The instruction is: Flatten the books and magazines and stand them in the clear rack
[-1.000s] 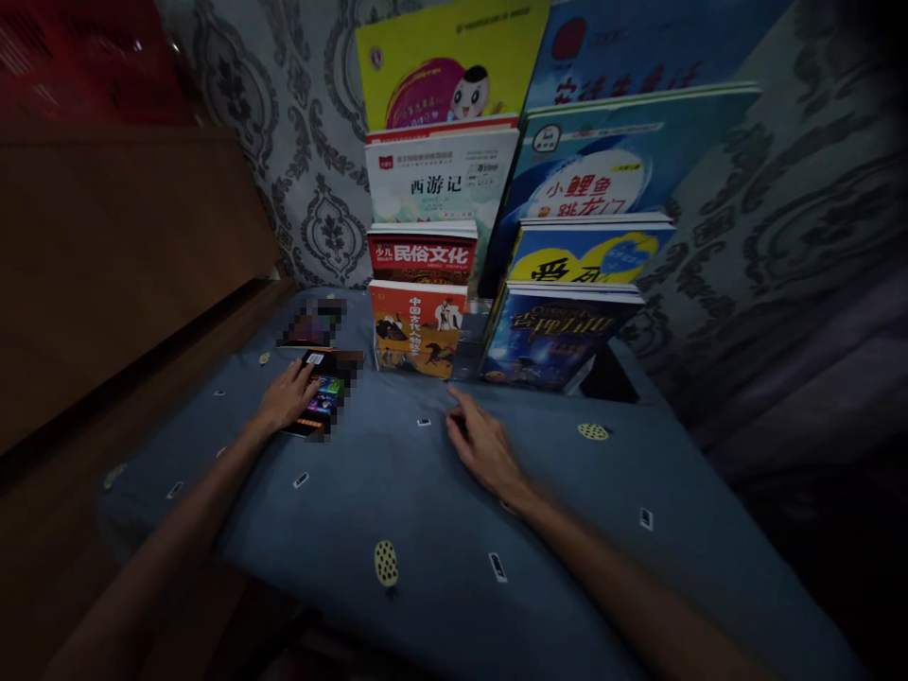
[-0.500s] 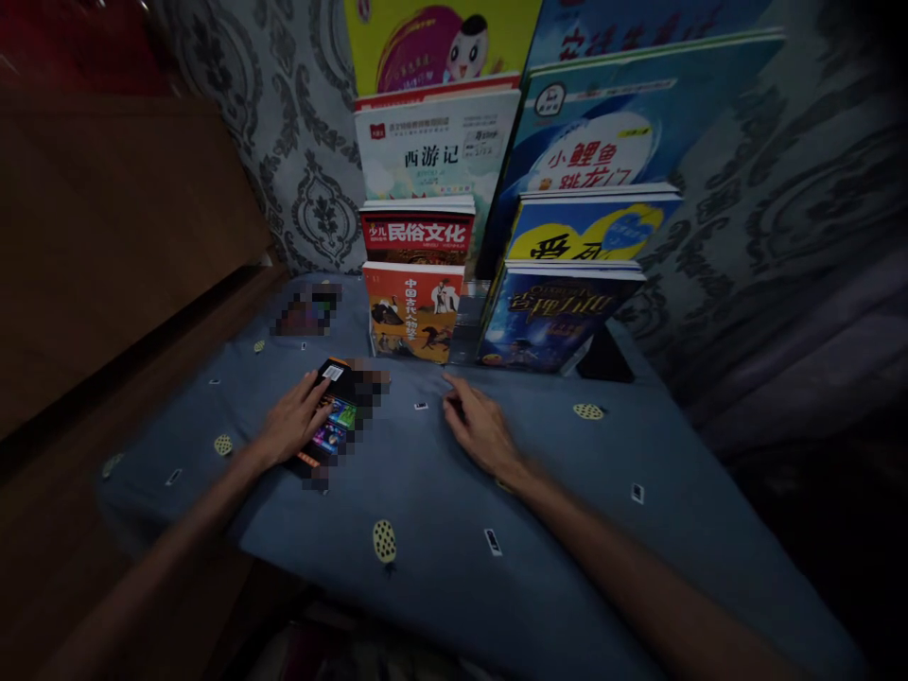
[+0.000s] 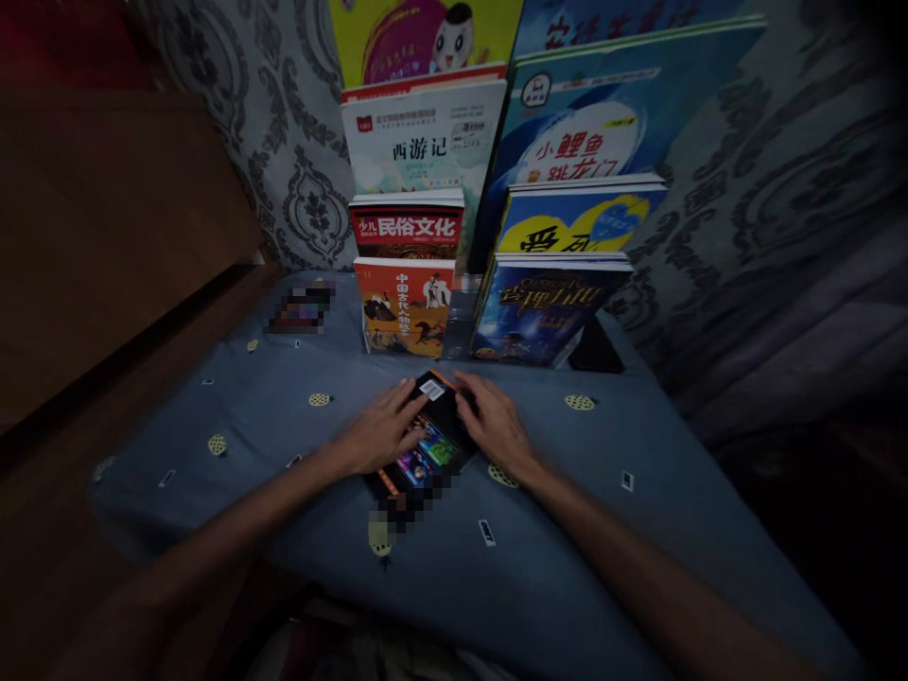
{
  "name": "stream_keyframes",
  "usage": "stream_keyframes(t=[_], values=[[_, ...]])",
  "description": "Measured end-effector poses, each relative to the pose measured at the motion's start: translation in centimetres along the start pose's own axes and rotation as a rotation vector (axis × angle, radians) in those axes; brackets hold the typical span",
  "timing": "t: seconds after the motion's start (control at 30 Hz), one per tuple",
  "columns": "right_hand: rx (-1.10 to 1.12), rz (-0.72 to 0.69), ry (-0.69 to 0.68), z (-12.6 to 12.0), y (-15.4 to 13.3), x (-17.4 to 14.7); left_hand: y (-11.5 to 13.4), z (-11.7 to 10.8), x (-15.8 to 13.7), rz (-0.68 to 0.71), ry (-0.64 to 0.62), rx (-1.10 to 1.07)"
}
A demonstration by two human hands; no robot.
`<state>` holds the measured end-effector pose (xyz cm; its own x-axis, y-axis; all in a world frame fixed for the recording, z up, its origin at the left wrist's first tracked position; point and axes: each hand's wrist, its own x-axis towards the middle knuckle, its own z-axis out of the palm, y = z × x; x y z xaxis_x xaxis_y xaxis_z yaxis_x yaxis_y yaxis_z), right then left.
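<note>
Both hands flank a dark book lying flat on the blue cloth. Left hand lies fingers spread on its left edge; right hand lies on its right edge. Neither closed around it. Beyond the fingertips: tiered book rack.

A small black book with bright green, purple and orange cover art lies flat and slantwise on the blue surface, between the left grip and right grip, touching both.
</note>
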<state>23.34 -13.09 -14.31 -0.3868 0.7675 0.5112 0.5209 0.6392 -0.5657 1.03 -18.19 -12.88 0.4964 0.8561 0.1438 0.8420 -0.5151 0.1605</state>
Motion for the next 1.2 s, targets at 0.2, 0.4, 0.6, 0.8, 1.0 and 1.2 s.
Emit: stream_keyframes(t=[0.2, 0.4, 0.6, 0.8, 1.0, 1.2], values=[[-0.119, -0.088, -0.12, -0.8, 0.9, -0.7, -1.2, 0.2, 2.9, -0.07, -0.062, -0.009], [-0.15, -0.09, -0.166, -0.5, 1.0, -1.0, -5.7, -0.1, 1.6, -0.382, -0.034, 0.12], [-0.216, -0.108, -0.257, -0.1, -0.2, 0.2, -5.4, -1.1, 1.3, -0.411, 0.042, 0.116], [-0.244, -0.149, -0.349, 1.0, -0.4, 1.9, -2.7, -2.0, 1.3, -0.108, 0.104, -0.078], [-0.282, -0.128, -0.346, 0.7, -0.3, 2.1, 1.1, -2.1, 0.6, 0.05, 0.052, -0.03], [-0.366, -0.003, -0.274, -0.6, -0.3, 1.6, 3.6, -0.9, 0.0, 0.143, -0.064, 0.006]])
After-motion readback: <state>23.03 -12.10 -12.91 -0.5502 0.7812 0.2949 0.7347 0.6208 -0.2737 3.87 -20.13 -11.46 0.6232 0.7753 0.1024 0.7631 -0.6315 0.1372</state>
